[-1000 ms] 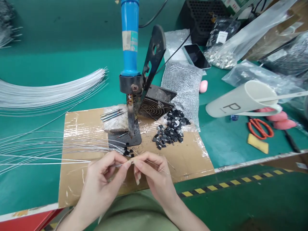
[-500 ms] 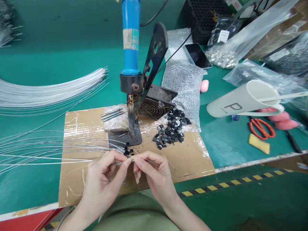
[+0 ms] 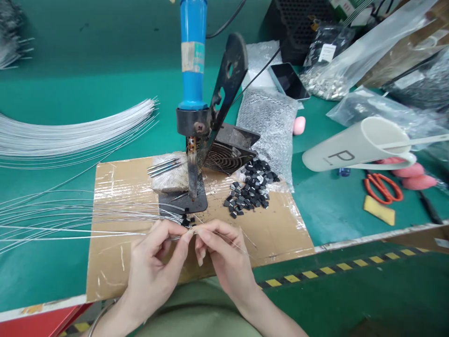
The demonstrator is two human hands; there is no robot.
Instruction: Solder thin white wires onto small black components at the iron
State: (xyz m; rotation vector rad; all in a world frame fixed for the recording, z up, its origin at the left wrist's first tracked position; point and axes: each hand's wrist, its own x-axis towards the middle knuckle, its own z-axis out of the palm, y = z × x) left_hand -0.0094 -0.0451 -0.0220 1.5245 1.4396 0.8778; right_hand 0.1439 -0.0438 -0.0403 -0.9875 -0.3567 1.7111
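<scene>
My left hand (image 3: 157, 257) pinches thin white wires that run in from the left edge. Fingertip to fingertip with it, my right hand (image 3: 224, 252) pinches a thin wire whose end reaches out over the cardboard (image 3: 115, 267). What lies between the fingertips is too small to make out. Just beyond them, several wires end in black connectors (image 3: 185, 221). A blue-handled soldering iron (image 3: 193, 89) points down on its stand behind my hands. Loose black connectors (image 3: 249, 194) form a pile to the right of it.
White wires (image 3: 80, 135) lie in a bundle at left. A small fan (image 3: 228, 152) stands behind the iron. Bubble wrap (image 3: 268, 126), a phone (image 3: 289, 82), a white mug (image 3: 336, 150), red-handled scissors (image 3: 384, 188) and a yellow sponge (image 3: 379, 210) are on the right.
The view has shifted slightly. Both hands keep nearly the same pose, fingertips still together at the wires.
</scene>
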